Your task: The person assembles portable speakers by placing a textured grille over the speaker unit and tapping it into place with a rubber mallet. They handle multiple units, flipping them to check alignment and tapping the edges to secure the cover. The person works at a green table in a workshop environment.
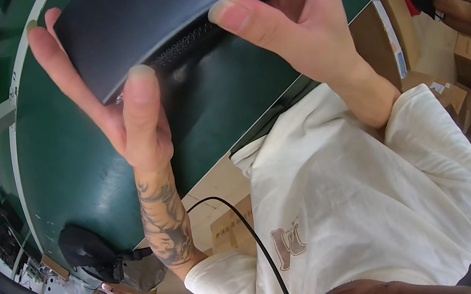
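while aloft, black box (168, 20) between left hand (134, 128) and right hand (316, 34), in their grip

The clearest lettering we've got is on the white T-shirt (346, 191): a chunky brown letter-style print (289, 248) on the chest, plus some way smaller lettering near its top that we can't make out. We also spot a faint row of dark characters (225, 230) on a cardboard carton (228, 242) next to the shirt, not readable for us. Off to the right, a stacked carton (455, 99) has a white label (437, 87), too small and blurry to read.
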